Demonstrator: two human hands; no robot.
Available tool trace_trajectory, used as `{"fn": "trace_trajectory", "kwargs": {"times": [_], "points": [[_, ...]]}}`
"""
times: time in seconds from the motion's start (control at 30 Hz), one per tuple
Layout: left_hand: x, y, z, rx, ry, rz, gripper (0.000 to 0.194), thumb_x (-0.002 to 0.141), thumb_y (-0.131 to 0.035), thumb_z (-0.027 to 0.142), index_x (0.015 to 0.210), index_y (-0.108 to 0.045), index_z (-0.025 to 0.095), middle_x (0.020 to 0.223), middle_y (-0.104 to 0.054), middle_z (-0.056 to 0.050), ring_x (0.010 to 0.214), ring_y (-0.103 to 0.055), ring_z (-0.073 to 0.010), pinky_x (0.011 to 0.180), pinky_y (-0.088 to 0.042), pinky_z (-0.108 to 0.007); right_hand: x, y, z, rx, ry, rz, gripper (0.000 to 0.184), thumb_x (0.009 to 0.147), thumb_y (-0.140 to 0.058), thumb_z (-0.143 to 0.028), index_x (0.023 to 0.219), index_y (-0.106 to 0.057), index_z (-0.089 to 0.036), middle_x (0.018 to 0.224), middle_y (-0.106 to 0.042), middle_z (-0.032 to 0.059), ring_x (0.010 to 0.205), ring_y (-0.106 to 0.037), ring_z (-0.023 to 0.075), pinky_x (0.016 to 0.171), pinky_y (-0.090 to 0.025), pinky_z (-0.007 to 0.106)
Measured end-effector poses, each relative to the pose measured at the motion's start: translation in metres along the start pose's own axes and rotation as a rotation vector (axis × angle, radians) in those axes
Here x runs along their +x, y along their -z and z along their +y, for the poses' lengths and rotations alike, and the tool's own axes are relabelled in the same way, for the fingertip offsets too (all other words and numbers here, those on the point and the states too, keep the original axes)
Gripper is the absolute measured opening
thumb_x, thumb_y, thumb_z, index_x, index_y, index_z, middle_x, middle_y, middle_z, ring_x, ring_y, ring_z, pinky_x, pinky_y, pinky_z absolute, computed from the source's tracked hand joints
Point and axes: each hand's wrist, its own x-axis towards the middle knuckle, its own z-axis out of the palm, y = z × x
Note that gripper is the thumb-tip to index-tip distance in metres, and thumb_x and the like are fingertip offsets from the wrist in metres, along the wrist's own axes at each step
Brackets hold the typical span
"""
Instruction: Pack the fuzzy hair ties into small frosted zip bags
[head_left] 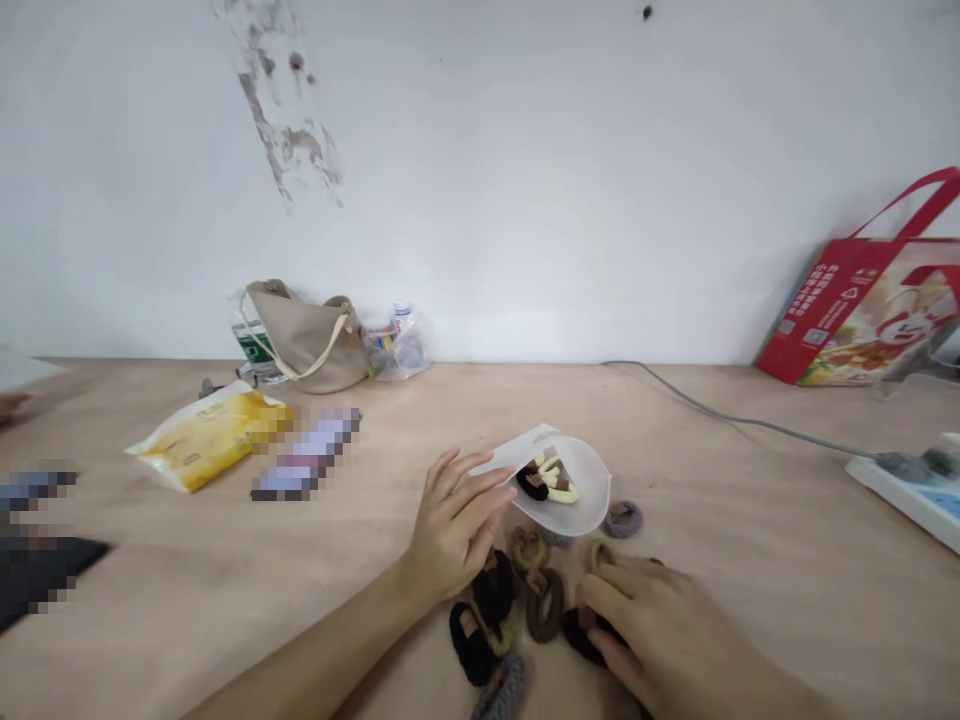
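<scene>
My left hand [457, 525] is at the left of a whitish, translucent plastic bag [592, 510]. Its fingers are stretched out and apart, with fingertips at the bag's edge. The bag lies with its mouth gaping toward me; cream hair ties [559, 490] and a black one [532, 483] show inside. My right hand [649, 610] is closed over a black hair tie [581, 638] on the table, partly covering it. Between my hands lie loose hair ties: a brown one [545, 605], black ones [470, 645], a grey one [504, 690] and a tan one [529, 547].
A grey hair tie [624, 519] lies right of the bag. Leftward are a yellow packet [217, 435] and a blurred-out flat object [309, 455]. A beige handbag [319, 345] stands by the wall. At right are a red carrier bag [862, 310], a cable [705, 405] and a power strip [911, 490].
</scene>
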Motion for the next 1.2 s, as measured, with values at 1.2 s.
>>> {"fn": "trace_trajectory", "kwargs": {"times": [1.2], "points": [[-0.005,-0.001,-0.004,-0.075,0.038,-0.018,0.029,0.082,-0.047,0.004,0.103,-0.057,0.021,0.105,-0.067,-0.006,0.112,-0.050,-0.0215,0.100,-0.031,-0.047,0.052,0.004,-0.032,0.650,-0.135,0.186,0.025,0.070,-0.052,-0.004,0.087,-0.058,-0.021,0.066,-0.060,-0.0042,0.057,-0.056,0.0129,0.051,-0.041,0.021]]}}
